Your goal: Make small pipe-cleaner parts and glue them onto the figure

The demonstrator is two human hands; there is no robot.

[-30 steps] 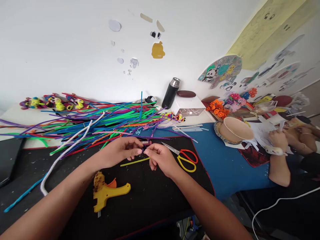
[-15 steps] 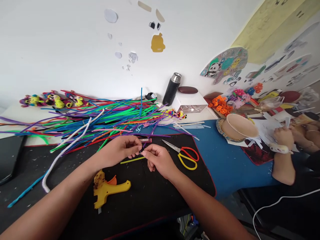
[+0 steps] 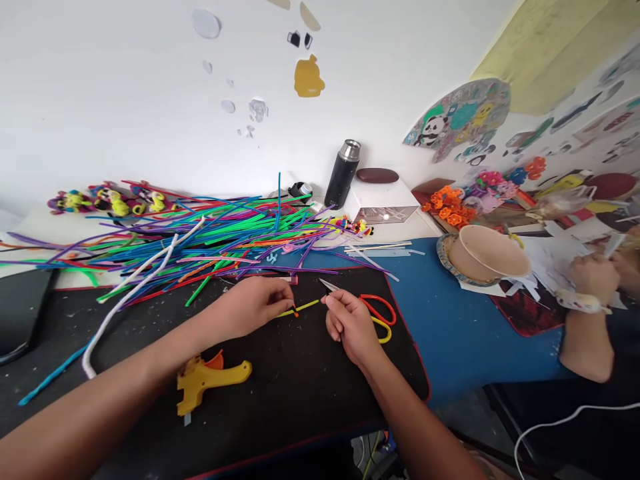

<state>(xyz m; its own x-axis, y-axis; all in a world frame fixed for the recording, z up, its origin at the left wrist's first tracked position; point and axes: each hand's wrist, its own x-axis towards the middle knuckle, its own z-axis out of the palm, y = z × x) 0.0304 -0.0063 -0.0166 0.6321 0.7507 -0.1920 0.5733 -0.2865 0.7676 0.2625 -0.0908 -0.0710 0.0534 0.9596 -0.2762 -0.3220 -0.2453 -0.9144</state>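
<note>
Pinching orange bit (image 3: 296, 313) with left hand (image 3: 256, 300); near scissors (image 3: 384, 300) with right hand (image 3: 353, 325) (can't tell if holding anything); might drop bit if pinched too loosely.

The pipe cleaners (image 3: 235, 230) look fuzzy and soft, like plush. The scissors (image 3: 376, 298) have shiny metal blades (image 3: 329, 286) and handles (image 3: 391, 331) as of smooth plastic. Smooth plastic also is the glue gun (image 3: 215, 379). I see a matt flask (image 3: 340, 181) with polished metal cap (image 3: 351, 149), a glossy oval case (image 3: 377, 175), and a matt, cloth-like mat (image 3: 300, 387)
</note>
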